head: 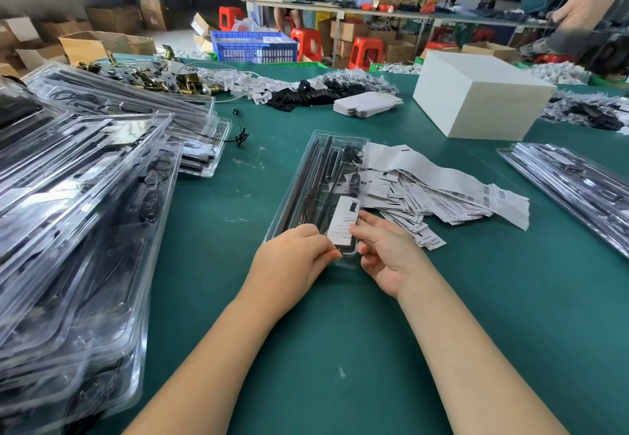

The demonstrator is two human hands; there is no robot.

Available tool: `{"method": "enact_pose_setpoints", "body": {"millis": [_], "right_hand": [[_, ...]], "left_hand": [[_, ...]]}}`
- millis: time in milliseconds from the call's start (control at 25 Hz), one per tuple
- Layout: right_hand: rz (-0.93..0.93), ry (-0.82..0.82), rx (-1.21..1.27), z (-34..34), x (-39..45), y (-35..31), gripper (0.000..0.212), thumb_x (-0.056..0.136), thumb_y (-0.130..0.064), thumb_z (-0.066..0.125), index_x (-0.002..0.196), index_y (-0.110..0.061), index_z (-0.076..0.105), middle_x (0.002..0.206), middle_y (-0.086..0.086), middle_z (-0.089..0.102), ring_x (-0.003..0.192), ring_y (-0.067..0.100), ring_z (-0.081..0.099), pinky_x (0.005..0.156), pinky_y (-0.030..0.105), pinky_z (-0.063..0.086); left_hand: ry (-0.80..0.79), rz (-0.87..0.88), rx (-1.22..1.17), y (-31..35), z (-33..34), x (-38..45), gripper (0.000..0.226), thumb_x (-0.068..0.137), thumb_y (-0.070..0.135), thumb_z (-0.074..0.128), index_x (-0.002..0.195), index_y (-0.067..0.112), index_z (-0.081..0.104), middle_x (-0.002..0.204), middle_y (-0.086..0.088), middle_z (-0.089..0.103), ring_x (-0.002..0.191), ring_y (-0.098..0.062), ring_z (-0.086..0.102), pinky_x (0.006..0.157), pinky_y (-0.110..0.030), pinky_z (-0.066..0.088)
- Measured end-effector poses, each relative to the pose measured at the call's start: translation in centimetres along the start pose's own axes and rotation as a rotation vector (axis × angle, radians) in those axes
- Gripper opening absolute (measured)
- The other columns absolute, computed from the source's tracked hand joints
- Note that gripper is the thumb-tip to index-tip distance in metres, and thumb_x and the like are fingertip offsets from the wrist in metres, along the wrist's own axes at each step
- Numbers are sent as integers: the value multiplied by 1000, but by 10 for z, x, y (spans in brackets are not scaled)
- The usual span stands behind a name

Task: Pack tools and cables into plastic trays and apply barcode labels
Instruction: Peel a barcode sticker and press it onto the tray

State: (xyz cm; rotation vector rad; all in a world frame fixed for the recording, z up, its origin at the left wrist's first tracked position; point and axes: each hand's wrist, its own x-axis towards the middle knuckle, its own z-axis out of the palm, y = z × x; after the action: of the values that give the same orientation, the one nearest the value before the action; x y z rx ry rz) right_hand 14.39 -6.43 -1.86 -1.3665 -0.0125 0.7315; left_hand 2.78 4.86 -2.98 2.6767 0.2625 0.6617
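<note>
A clear plastic tray (308,175) lies lengthwise on the green table (340,315), holding dark metal tools and a coiled black cable. A white barcode label (344,218) sits at the tray's near end. My left hand (292,261) grips the tray's near edge with curled fingers, just left of the label. My right hand (388,254) pinches the label's right side between thumb and fingers at the tray's near right corner. The tray's near end is partly hidden by both hands.
A heap of loose barcode labels (429,192) lies right of the tray. Stacks of filled trays (78,216) crowd the left; another stack (578,186) lies far right. A white box (476,94), flat cartons (366,104) and cable piles (306,90) sit behind. People work at a far table.
</note>
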Motion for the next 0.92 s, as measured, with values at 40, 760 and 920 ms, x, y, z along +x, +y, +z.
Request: {"method": "enact_pose_setpoints", "body": {"millis": [40,760,920], "right_hand": [[4,-9,2,0,0,-1,30,90,1,58,110,-21,65,77,-6,68,40,0,39,34,12,26],[101,-163,91,-11,4,-9,17,88,1,60,93,-14,61,82,2,56,36,2,35,36,13,26],[52,-160,28,-7,9,-6,27,91,2,55,109,-16,65,91,0,59,34,1,33,34,11,24]], "left_hand": [[-2,2,13,0,0,1,21,94,37,56,91,24,71,85,6,58,82,-11,57,60,-28,44],[-4,-37,8,0,0,-1,20,93,38,56,91,26,71,87,7,58,81,-10,56,62,-28,45],[-10,-53,18,1,0,0,20,94,40,54,92,28,71,88,8,58,82,-7,54,61,-24,41]]}}
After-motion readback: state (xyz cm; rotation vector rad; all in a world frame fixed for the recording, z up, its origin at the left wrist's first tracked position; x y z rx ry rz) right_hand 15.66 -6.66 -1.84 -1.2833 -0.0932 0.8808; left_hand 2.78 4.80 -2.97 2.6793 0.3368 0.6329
